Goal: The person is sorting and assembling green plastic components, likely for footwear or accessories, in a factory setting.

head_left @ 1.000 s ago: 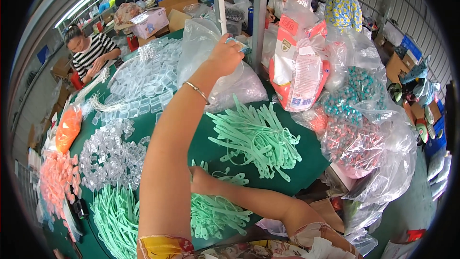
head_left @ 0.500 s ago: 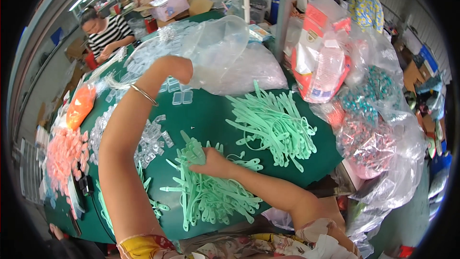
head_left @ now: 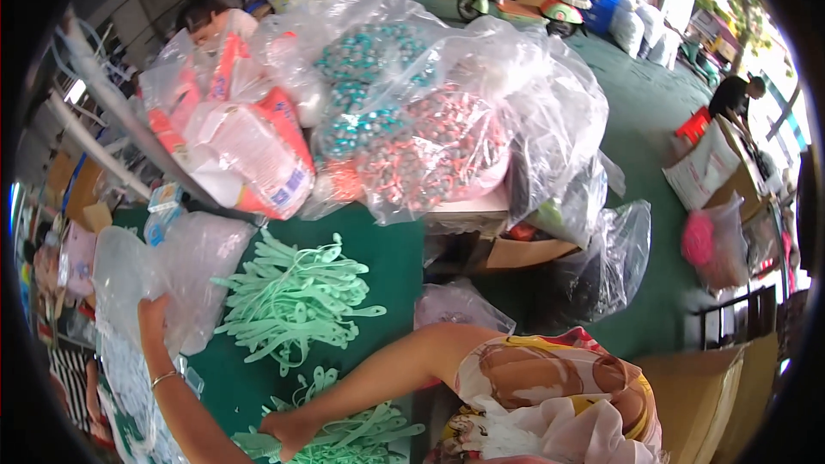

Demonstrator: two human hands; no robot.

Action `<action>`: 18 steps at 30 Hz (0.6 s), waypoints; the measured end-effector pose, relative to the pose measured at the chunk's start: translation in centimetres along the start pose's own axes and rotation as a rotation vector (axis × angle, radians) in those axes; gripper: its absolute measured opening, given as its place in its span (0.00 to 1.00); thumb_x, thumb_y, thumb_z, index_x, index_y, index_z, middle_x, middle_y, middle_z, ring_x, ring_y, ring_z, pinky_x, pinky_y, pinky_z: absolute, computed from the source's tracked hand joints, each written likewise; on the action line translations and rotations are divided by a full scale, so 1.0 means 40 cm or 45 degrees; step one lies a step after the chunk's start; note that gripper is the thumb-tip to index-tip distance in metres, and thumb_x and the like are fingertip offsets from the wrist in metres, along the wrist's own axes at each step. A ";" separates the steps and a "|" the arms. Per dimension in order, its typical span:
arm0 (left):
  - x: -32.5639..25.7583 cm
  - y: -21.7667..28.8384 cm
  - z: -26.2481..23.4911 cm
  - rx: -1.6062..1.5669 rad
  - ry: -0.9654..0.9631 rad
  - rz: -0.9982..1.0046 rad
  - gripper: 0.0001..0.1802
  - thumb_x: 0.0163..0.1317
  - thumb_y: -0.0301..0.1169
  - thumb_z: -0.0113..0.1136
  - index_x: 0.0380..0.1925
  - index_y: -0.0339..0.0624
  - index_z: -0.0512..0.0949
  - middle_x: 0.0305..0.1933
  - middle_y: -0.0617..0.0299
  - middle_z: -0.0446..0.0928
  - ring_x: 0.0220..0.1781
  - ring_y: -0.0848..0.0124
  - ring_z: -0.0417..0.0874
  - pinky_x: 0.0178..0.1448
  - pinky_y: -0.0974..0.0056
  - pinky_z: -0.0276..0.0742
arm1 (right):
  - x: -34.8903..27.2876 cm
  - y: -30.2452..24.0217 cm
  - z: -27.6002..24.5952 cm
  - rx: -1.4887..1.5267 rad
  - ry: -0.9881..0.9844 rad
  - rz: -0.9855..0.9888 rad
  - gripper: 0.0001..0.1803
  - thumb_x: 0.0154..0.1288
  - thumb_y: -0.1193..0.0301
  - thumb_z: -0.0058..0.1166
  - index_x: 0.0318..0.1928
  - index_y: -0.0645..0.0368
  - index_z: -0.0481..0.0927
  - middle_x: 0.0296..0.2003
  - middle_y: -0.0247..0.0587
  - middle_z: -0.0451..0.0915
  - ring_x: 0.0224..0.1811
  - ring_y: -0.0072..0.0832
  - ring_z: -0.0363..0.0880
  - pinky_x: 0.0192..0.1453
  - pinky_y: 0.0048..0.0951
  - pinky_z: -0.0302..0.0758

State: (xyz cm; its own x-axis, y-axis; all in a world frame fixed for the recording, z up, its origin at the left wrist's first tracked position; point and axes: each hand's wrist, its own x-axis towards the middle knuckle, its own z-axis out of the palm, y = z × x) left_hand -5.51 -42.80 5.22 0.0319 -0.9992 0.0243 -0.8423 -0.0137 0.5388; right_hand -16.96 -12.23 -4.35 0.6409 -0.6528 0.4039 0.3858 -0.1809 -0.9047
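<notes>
My right hand (head_left: 290,431) is closed around a small bunch of mint-green plastic straps (head_left: 256,444), low in the picture. Beneath and beside it spreads a loose heap of the same straps (head_left: 374,427). Farther up lies a second pile of green straps (head_left: 296,292), long and thin with flat, wider ends. My left arm, with a bracelet at the wrist, reaches away to the left. My left hand (head_left: 153,320) is at a clear plastic bag (head_left: 202,266); its fingers are mostly hidden, so I cannot tell whether it grips the bag.
Beyond the green table (head_left: 391,266) stand a red-and-white package (head_left: 258,150) and clear bags of teal pieces (head_left: 365,77) and pink-grey pieces (head_left: 438,150). A metal post (head_left: 142,133) rises at left. Cartons (head_left: 687,395) stand at right. Other people work farther off.
The view has swung to the right, so the piles appear farther left and lower. My right hand still holds green straps. My left arm stays stretched out toward the clear bag.
</notes>
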 end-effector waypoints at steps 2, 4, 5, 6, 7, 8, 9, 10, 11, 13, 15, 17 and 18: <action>0.014 -0.055 -0.071 0.054 -0.132 0.053 0.12 0.47 0.33 0.58 0.24 0.33 0.75 0.15 0.58 0.70 0.13 0.69 0.70 0.15 0.62 0.61 | 0.018 -0.015 0.032 0.030 -0.038 -0.027 0.16 0.36 0.72 0.63 0.31 0.64 0.77 0.24 0.41 0.79 0.28 0.27 0.76 0.32 0.32 0.71; 0.022 -0.071 -0.084 0.097 -0.299 0.127 0.10 0.46 0.31 0.57 0.23 0.34 0.76 0.13 0.61 0.69 0.11 0.72 0.68 0.13 0.65 0.58 | 0.017 -0.062 0.023 0.046 -0.038 -0.037 0.17 0.37 0.71 0.64 0.30 0.64 0.77 0.24 0.42 0.79 0.28 0.29 0.77 0.32 0.33 0.71; 0.018 -0.065 -0.086 -0.065 -0.316 0.181 0.08 0.46 0.31 0.55 0.20 0.36 0.74 0.15 0.62 0.71 0.13 0.73 0.70 0.14 0.64 0.60 | 0.005 -0.102 0.013 -0.059 -0.133 0.126 0.19 0.46 0.66 0.62 0.38 0.63 0.76 0.30 0.46 0.78 0.32 0.32 0.75 0.37 0.37 0.71; 0.015 -0.046 -0.097 -0.227 -0.334 0.236 0.07 0.45 0.30 0.54 0.18 0.37 0.73 0.16 0.63 0.72 0.15 0.73 0.72 0.16 0.62 0.62 | -0.004 -0.138 0.004 -0.163 -0.226 0.289 0.22 0.55 0.61 0.61 0.45 0.63 0.76 0.36 0.49 0.77 0.35 0.34 0.73 0.41 0.41 0.71; 0.019 -0.022 -0.120 -0.247 -0.360 0.271 0.06 0.48 0.29 0.54 0.22 0.36 0.75 0.18 0.63 0.74 0.17 0.74 0.73 0.18 0.66 0.64 | -0.005 -0.134 0.005 -0.136 -0.194 0.345 0.23 0.54 0.60 0.61 0.43 0.68 0.76 0.35 0.51 0.77 0.36 0.36 0.73 0.41 0.40 0.70; 0.025 0.010 -0.143 -0.269 -0.392 0.305 0.06 0.50 0.28 0.55 0.26 0.36 0.77 0.20 0.63 0.75 0.19 0.75 0.74 0.21 0.69 0.66 | -0.004 -0.126 0.007 -0.143 -0.153 0.349 0.23 0.54 0.60 0.61 0.43 0.68 0.76 0.35 0.51 0.77 0.36 0.36 0.73 0.41 0.40 0.70; -0.013 -0.039 -0.192 -0.237 -0.380 0.227 0.06 0.50 0.28 0.55 0.26 0.36 0.77 0.20 0.63 0.75 0.19 0.75 0.74 0.21 0.69 0.66 | 0.044 -0.094 0.027 -0.116 -0.272 0.264 0.23 0.54 0.61 0.61 0.42 0.68 0.76 0.35 0.50 0.77 0.36 0.36 0.73 0.41 0.40 0.70; -0.078 0.115 -0.143 -0.650 -0.496 0.239 0.07 0.52 0.27 0.54 0.29 0.36 0.78 0.23 0.63 0.77 0.23 0.74 0.76 0.26 0.70 0.70 | 0.012 -0.094 0.008 -0.214 -0.249 0.219 0.23 0.54 0.61 0.61 0.42 0.68 0.76 0.34 0.49 0.76 0.36 0.36 0.73 0.41 0.40 0.70; -0.117 0.177 -0.124 -1.027 -0.580 0.180 0.07 0.55 0.26 0.53 0.32 0.36 0.78 0.27 0.62 0.78 0.27 0.74 0.78 0.32 0.71 0.73 | -0.001 -0.111 0.003 -0.308 -0.202 0.147 0.22 0.54 0.62 0.60 0.41 0.68 0.76 0.35 0.50 0.77 0.36 0.37 0.73 0.41 0.40 0.71; -0.103 0.132 -0.101 -1.066 -0.644 0.146 0.08 0.57 0.25 0.52 0.36 0.36 0.77 0.31 0.62 0.79 0.31 0.73 0.79 0.36 0.71 0.74 | 0.002 -0.108 0.000 -0.238 -0.196 0.068 0.21 0.55 0.62 0.60 0.41 0.68 0.76 0.35 0.52 0.77 0.36 0.37 0.73 0.41 0.40 0.71; -0.053 0.085 -0.065 -1.035 -0.869 0.133 0.12 0.59 0.23 0.50 0.43 0.35 0.75 0.39 0.58 0.79 0.39 0.71 0.80 0.42 0.68 0.75 | 0.004 -0.076 -0.005 -0.219 -0.156 0.007 0.20 0.55 0.63 0.59 0.40 0.68 0.76 0.35 0.53 0.77 0.36 0.38 0.73 0.42 0.40 0.70; -0.022 0.092 -0.069 -0.439 -0.678 0.051 0.13 0.59 0.23 0.49 0.45 0.34 0.74 0.41 0.57 0.78 0.41 0.69 0.79 0.45 0.66 0.75 | 0.039 -0.002 -0.012 -0.965 -0.363 -0.118 0.18 0.59 0.63 0.55 0.38 0.69 0.76 0.36 0.54 0.77 0.37 0.39 0.73 0.42 0.40 0.70; -0.002 0.001 -0.094 0.169 -0.423 -0.105 0.15 0.59 0.22 0.49 0.47 0.33 0.73 0.44 0.56 0.78 0.43 0.67 0.79 0.47 0.64 0.74 | 0.055 -0.017 0.001 -0.902 -0.397 -0.135 0.18 0.59 0.63 0.55 0.38 0.69 0.76 0.36 0.54 0.77 0.37 0.39 0.73 0.42 0.40 0.70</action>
State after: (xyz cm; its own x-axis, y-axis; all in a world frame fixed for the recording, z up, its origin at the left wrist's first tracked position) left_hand -3.52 -42.57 8.42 -0.0555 -0.9520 -0.3010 -0.9075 -0.0776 0.4128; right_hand -15.78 -13.52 -2.82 0.8218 -0.3877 0.4175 0.0070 -0.7258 -0.6878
